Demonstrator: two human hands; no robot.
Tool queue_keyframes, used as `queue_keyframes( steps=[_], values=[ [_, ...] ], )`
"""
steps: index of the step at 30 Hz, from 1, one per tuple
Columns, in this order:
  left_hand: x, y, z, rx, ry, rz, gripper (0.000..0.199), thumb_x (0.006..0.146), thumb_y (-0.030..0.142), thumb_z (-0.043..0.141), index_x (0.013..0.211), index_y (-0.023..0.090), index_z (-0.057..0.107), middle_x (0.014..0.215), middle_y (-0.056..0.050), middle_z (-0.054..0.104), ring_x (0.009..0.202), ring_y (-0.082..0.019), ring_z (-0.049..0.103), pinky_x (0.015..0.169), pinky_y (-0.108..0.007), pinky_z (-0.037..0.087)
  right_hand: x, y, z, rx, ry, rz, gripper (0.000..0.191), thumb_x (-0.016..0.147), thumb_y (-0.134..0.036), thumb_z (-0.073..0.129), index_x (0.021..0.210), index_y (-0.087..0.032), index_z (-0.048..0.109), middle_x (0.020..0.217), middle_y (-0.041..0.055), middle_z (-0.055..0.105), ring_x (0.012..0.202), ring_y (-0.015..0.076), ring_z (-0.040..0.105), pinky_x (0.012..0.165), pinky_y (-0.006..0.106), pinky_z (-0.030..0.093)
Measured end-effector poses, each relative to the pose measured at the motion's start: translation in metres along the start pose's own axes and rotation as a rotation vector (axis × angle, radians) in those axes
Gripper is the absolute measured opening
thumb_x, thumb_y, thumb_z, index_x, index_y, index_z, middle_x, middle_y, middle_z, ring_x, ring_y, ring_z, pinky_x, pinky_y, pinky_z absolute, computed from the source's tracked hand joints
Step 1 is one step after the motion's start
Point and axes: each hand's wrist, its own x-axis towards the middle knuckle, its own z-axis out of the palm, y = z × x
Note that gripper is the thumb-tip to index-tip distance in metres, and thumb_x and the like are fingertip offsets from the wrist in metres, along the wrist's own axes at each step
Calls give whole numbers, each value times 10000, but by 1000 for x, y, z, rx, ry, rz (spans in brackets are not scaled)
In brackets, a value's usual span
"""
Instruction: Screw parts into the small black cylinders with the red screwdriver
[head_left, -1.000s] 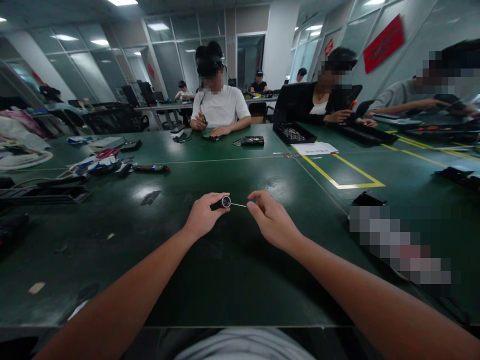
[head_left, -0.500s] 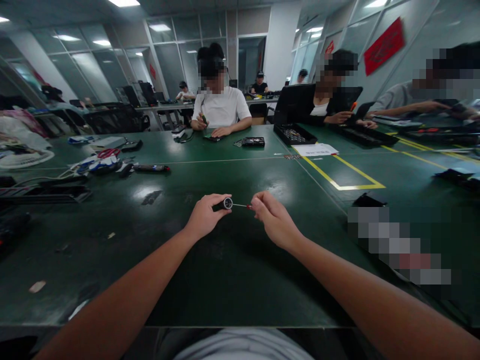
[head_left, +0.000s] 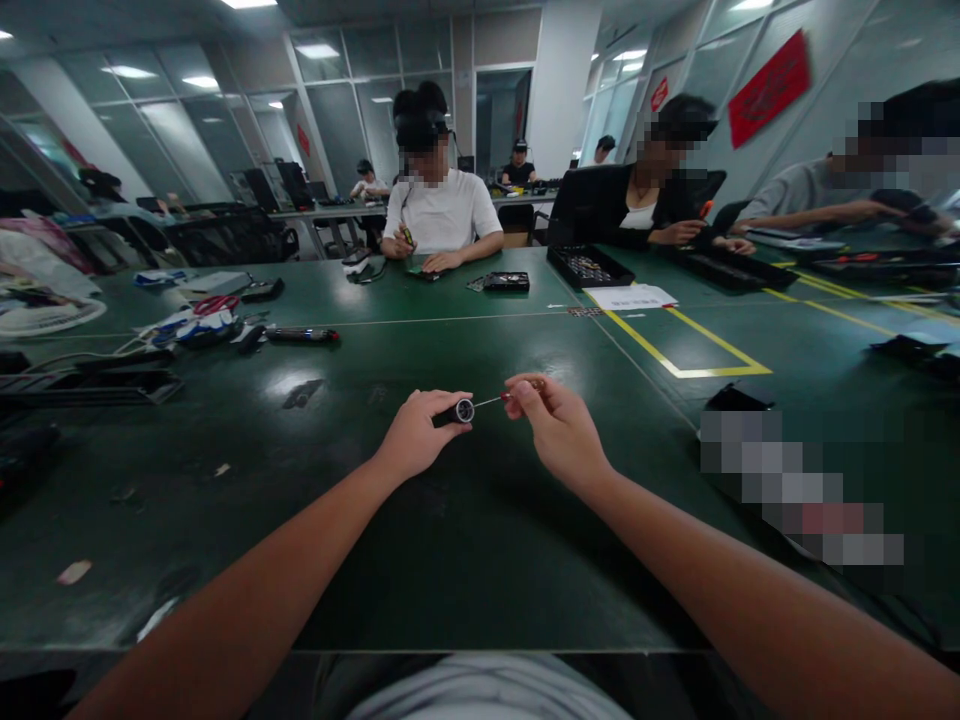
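Note:
My left hand [head_left: 411, 438] is closed around a short black cylinder with a silver-rimmed round end [head_left: 464, 411], which looks like a flashlight head. That end faces right, towards my other hand. My right hand [head_left: 564, 425] pinches a thin screwdriver [head_left: 491, 401] by its reddish handle; most of the handle is hidden by the fingers. Its slim metal shaft points left and slightly down, the tip at the cylinder's rim. Whether the tip touches the cylinder I cannot tell. Both hands are just above the green table [head_left: 480, 540].
On the left lie a dark pen-like tool [head_left: 304, 336], red-handled scissors [head_left: 217, 305] and cables. A small black box [head_left: 506, 282] and a black parts tray [head_left: 589, 267] stand farther back. Yellow tape [head_left: 720, 374] marks the right side. Co-workers sit across the table.
My right hand has turned, with its fingers more open and raised behind the pinch. The screwdriver now slants more, and the cylinder has shifted slightly right.

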Motion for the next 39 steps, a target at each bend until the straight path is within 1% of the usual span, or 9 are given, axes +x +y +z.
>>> queue_keyframes(
  steps=[3,6,8,10,13,16,21,30,39],
  values=[
    [-1,5,1,20,-33,56,365,881,235,717,1240,293,684,1237,-53,701,1169,-265,610,1167,-615,282,7,10,-1,77,73,69,297,940,-492,540,947,-206,618,790,22,645,723,172,616,731,352,521],
    [0,7,0,53,-28,116,361,904,238,690,1257,310,673,1240,-42,687,1185,-245,601,1201,-619,205,15,20,-6,312,106,274,304,898,-522,572,883,-219,586,736,6,588,653,168,575,688,361,545],
    [2,6,-1,52,-15,115,370,906,241,689,1270,307,664,1242,-45,684,1188,-244,599,1198,-611,220,19,23,-9,439,54,428,302,890,-517,569,802,-228,555,635,-22,510,550,156,510,658,374,551],
    [3,5,-1,35,-6,82,381,894,238,706,1269,289,664,1240,-56,688,1181,-251,603,1178,-599,275,21,24,-10,519,96,477,282,878,-486,602,782,-225,556,622,-28,503,527,142,495,644,362,551],
    [2,3,0,17,-18,31,400,871,234,732,1264,276,669,1235,-61,695,1167,-261,608,1156,-590,324,19,22,-9,544,149,403,263,850,-464,670,829,-215,589,683,-15,568,586,137,550,658,335,554],
    [1,3,1,11,-23,27,414,873,245,733,1279,283,662,1241,-57,694,1165,-263,607,1155,-590,327,16,20,-5,492,126,323,294,837,-496,684,868,-216,602,731,-9,601,647,143,586,676,325,555],
    [0,6,1,10,-23,25,421,870,271,738,1283,288,658,1239,-56,698,1151,-271,613,1164,-609,303,14,20,-2,423,134,280,326,827,-517,685,886,-204,616,766,-5,620,688,136,602,677,309,552],
    [1,8,-1,24,19,-36,423,859,301,744,1275,287,669,1216,-58,706,1122,-287,623,1154,-598,327,8,12,-3,235,61,94,288,892,-478,623,956,-197,619,841,19,658,767,159,645,753,351,555],
    [2,6,-1,26,37,-27,414,850,264,756,1256,283,679,1226,-58,708,1138,-280,625,1154,-592,330,7,13,-3,145,38,32,230,932,-427,575,975,-203,603,856,28,667,781,170,657,778,368,551]
  ],
)
